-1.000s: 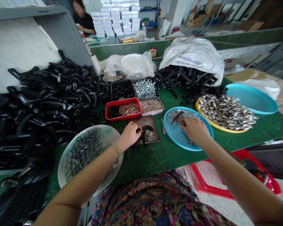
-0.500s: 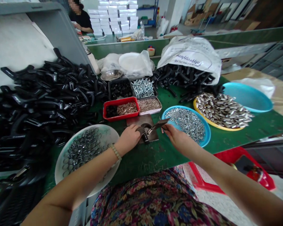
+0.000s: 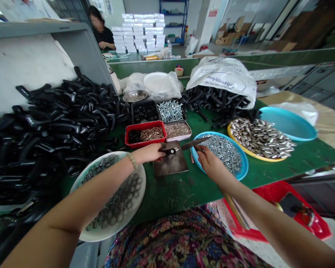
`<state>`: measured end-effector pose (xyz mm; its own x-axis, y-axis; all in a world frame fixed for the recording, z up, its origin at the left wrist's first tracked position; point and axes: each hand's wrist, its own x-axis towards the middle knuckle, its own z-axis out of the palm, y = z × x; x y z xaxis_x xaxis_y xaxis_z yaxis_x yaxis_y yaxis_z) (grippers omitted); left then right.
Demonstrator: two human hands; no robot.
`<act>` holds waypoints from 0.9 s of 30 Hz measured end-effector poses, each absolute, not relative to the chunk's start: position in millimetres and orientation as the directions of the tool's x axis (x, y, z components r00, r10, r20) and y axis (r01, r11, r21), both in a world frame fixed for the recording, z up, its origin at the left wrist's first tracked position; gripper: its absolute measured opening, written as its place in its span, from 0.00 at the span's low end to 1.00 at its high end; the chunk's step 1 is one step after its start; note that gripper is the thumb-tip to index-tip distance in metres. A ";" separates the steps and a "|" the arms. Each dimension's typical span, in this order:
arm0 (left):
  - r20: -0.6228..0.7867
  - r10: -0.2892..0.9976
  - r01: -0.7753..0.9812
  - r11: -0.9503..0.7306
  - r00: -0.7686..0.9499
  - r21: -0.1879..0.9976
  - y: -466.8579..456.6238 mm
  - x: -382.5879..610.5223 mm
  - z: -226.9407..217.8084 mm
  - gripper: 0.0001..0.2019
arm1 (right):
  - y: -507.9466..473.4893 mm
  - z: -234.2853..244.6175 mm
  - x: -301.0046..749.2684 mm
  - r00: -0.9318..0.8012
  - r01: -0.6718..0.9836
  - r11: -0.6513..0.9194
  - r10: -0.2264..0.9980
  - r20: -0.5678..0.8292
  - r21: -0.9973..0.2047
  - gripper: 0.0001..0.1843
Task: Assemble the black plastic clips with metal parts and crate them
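My left hand (image 3: 153, 152) is closed around a dark plastic part, whose round end with a pale centre (image 3: 172, 151) points toward me over a brown metal plate (image 3: 171, 167). A small shiny metal piece shows beside that end. My fingers hide the rest of the part. In my right hand (image 3: 209, 159) is a hammer; its long dark head (image 3: 194, 143) is just right of the part, and its wooden handle (image 3: 236, 212) comes out below my forearm. A blue basin (image 3: 245, 169) of small shiny metal pieces lies behind my right hand.
Below my left forearm is a white basin (image 3: 83, 235) of metal rings. Black plastic parts (image 3: 58, 119) are heaped at left. Behind the plate are a red tray (image 3: 145, 144) and a tray of screws (image 3: 170, 111). A yellow basin (image 3: 257, 156) holds metal sleeves. One person (image 3: 104, 37) sits beyond.
The dark part in my left hand has turned, and its round end has moved up toward the plate's far edge. The hammer head has tilted flatter. The whole view has shifted slightly.
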<state>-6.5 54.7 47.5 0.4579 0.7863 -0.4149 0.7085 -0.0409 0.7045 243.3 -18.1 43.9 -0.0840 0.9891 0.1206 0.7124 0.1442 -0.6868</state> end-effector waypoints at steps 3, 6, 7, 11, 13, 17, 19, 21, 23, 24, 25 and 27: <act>-0.565 0.687 0.620 0.210 0.457 0.756 79.8 -7.5 62.4 0.09 | -10.5 39.7 232.4 0.021 0.650 0.120 0.984 0.176 -0.750 0.20; -0.543 0.727 0.618 0.209 0.420 0.758 80.8 -8.9 59.4 0.08 | -1.3 27.2 219.9 -0.081 0.703 0.132 0.991 0.107 -0.699 0.17; -0.519 0.753 0.637 0.175 0.404 0.750 76.1 -9.3 55.5 0.08 | 0.6 23.3 217.9 -0.122 0.721 0.138 0.990 0.071 -0.679 0.15; -0.268 0.850 0.747 -0.198 0.453 0.635 39.0 -8.2 33.1 0.11 | -1.7 21.3 225.6 -0.048 0.709 0.094 0.995 0.085 -0.699 0.14; -0.131 0.856 0.778 -0.379 0.501 0.501 16.6 -4.8 22.0 0.13 | -6.4 27.2 233.9 -0.024 0.709 0.097 0.993 0.114 -0.699 0.15; -0.014 0.868 0.831 -0.470 0.497 0.298 -7.6 1.2 6.3 0.21 | -15.4 36.9 239.8 -0.145 0.756 0.139 0.989 0.044 -0.640 0.15; 0.059 0.902 0.857 -0.425 0.427 0.290 -5.9 0.9 0.5 0.32 | -19.4 39.5 234.5 -0.217 0.785 0.160 0.976 -0.024 -0.599 0.17; 0.101 0.924 0.852 -0.379 0.368 0.361 0.2 -1.1 -4.7 0.44 | -22.5 42.3 225.0 -0.282 0.795 0.210 0.959 -0.040 -0.570 0.18; 0.107 0.928 0.819 -0.365 0.356 0.443 5.6 -3.4 -8.2 0.48 | -23.7 45.4 214.2 -0.322 0.800 0.263 0.947 -0.017 -0.539 0.19; 0.106 0.928 0.805 -0.363 0.356 0.470 7.0 -4.1 -8.8 0.49 | -23.1 46.6 209.5 -0.339 0.811 0.285 0.941 -0.012 -0.511 0.19; 0.106 0.928 0.797 -0.361 0.357 0.484 7.4 -4.5 -8.5 0.49 | -21.6 47.3 206.2 -0.358 0.825 0.304 0.933 -0.025 -0.476 0.18; 0.114 0.927 0.807 -0.368 0.357 0.462 5.2 -4.2 -5.7 0.47 | -16.7 47.1 206.2 -0.392 0.847 0.330 0.917 -0.072 -0.416 0.18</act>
